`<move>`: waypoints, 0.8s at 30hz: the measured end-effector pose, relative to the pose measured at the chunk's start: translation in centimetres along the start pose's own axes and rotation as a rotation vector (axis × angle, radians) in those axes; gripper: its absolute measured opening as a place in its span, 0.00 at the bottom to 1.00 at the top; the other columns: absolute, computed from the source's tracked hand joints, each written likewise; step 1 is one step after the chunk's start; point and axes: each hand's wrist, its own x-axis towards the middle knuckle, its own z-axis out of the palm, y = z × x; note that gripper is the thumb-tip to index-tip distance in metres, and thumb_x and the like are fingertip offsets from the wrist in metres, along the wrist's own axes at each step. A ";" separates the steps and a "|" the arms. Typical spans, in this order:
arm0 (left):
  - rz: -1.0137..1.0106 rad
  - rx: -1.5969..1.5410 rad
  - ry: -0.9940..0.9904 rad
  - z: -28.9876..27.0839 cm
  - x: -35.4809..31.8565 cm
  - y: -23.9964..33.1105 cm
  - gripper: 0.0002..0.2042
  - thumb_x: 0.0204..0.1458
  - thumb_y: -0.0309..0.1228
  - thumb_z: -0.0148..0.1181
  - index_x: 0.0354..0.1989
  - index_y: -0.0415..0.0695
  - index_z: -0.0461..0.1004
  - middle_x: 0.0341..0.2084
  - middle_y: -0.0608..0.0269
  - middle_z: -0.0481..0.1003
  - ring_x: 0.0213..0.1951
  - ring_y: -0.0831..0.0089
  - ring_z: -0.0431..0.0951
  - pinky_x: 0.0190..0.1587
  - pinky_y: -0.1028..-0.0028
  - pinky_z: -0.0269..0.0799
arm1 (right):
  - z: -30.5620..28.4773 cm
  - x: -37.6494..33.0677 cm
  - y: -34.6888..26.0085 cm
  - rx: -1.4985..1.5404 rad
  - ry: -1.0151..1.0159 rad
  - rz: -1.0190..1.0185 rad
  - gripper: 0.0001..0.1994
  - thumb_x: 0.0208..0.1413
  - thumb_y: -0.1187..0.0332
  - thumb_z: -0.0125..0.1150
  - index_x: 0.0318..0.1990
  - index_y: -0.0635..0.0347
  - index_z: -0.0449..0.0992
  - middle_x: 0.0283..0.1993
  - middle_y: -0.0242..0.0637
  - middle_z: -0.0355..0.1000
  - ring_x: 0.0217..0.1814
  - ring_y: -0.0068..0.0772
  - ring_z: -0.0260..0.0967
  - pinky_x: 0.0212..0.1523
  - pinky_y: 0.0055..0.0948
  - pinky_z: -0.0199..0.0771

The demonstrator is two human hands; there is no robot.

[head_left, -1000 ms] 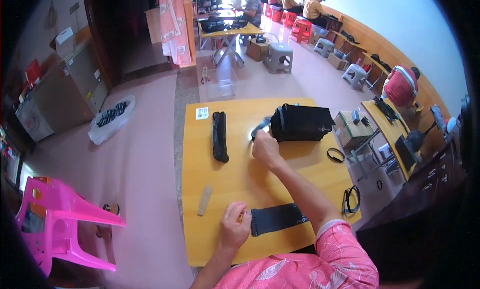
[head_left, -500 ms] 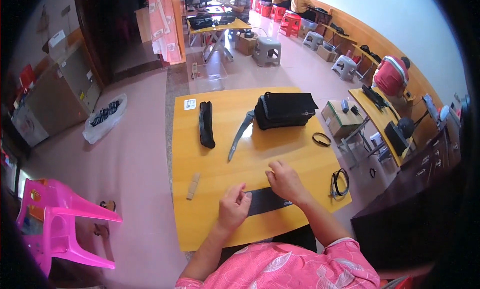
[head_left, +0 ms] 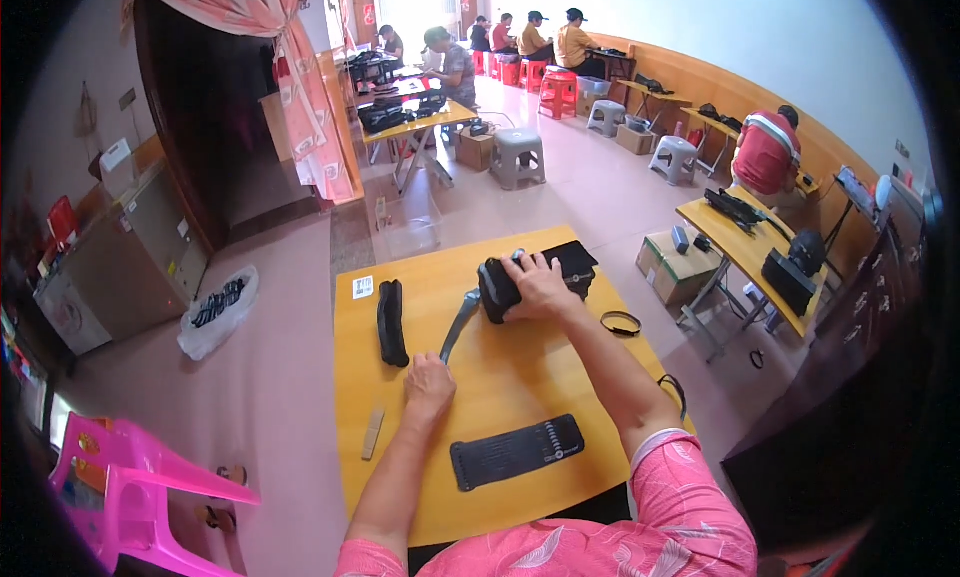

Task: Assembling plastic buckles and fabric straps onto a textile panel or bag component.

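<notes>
My left hand (head_left: 430,385) is closed around the near end of a narrow grey strap (head_left: 460,327), which runs up to the left side of a black box-shaped bundle (head_left: 572,264). Over that bundle lies my right hand (head_left: 541,287), with fingers across its top and the thumb at its front, gripping it. A flat dark rectangular panel (head_left: 515,453) with thin lines and small light markings rests on the table near me. Left of the strap is a long black padded piece (head_left: 392,325). Below that lies a small tan strip (head_left: 373,435).
On the right of the yellow table (head_left: 590,402) are a black loop band (head_left: 621,324) and a black cord (head_left: 676,392). A pink plastic chair (head_left: 150,497) stands at left. A second table (head_left: 715,217) with black items is at right; people sit working farther back.
Both hands have left the dark panel and reached forward, the left to the grey strap's end, the right onto the black bundle. The panel now lies uncovered. The head view has tilted up.
</notes>
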 end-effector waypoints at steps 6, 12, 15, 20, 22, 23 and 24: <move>-0.206 -0.373 -0.298 -2.5 1.6 -1.0 0.07 0.51 0.31 0.55 0.30 0.41 0.72 0.16 0.58 0.70 0.17 0.57 0.72 0.26 0.62 0.71 | 2.8 0.8 -0.1 -0.131 0.173 -0.005 0.47 0.36 0.49 0.73 0.66 0.49 0.56 0.63 0.46 0.57 0.67 0.51 0.51 0.62 0.61 0.51; -0.701 -1.962 -0.614 -7.6 0.5 1.2 0.08 0.55 0.29 0.51 0.24 0.48 0.64 0.12 0.73 0.57 0.10 0.80 0.53 0.15 0.75 0.48 | 3.1 0.6 0.1 -0.134 0.121 -0.076 0.46 0.37 0.49 0.73 0.65 0.45 0.57 0.63 0.41 0.57 0.67 0.50 0.51 0.62 0.62 0.51; -0.711 -2.060 -0.652 -9.0 0.2 2.6 0.08 0.55 0.29 0.51 0.24 0.49 0.62 0.12 0.73 0.56 0.10 0.80 0.53 0.16 0.77 0.46 | 3.2 0.5 -0.1 -0.138 0.111 -0.102 0.46 0.36 0.49 0.73 0.65 0.45 0.57 0.62 0.41 0.57 0.67 0.50 0.50 0.62 0.62 0.51; -0.236 -1.850 -0.377 -16.9 -0.7 3.9 0.10 0.57 0.28 0.50 0.23 0.46 0.64 0.13 0.69 0.60 0.11 0.80 0.57 0.17 0.76 0.56 | 2.8 1.1 -0.6 -0.150 0.095 -0.093 0.46 0.37 0.50 0.73 0.66 0.47 0.55 0.61 0.41 0.59 0.68 0.49 0.50 0.63 0.61 0.51; -0.251 -1.692 -0.204 -18.8 -1.7 3.1 0.09 0.56 0.26 0.51 0.23 0.44 0.66 0.13 0.68 0.62 0.12 0.79 0.59 0.18 0.76 0.59 | 1.9 0.6 -1.4 -0.126 0.030 -0.092 0.48 0.38 0.51 0.73 0.67 0.49 0.53 0.62 0.43 0.58 0.69 0.49 0.48 0.64 0.60 0.50; -0.237 -1.668 -0.138 -18.9 -1.8 2.5 0.06 0.56 0.25 0.52 0.26 0.42 0.68 0.15 0.66 0.65 0.14 0.78 0.63 0.20 0.77 0.61 | 1.1 0.6 -0.6 -0.098 -0.002 -0.076 0.49 0.38 0.52 0.73 0.67 0.51 0.51 0.63 0.45 0.57 0.69 0.50 0.48 0.64 0.60 0.49; -0.216 -1.637 -0.075 -19.0 -2.0 1.9 0.03 0.55 0.23 0.53 0.29 0.40 0.70 0.17 0.64 0.68 0.16 0.76 0.66 0.21 0.77 0.63 | 1.4 0.8 0.1 -0.087 -0.002 -0.077 0.50 0.36 0.52 0.74 0.67 0.52 0.50 0.65 0.47 0.54 0.70 0.51 0.46 0.64 0.60 0.49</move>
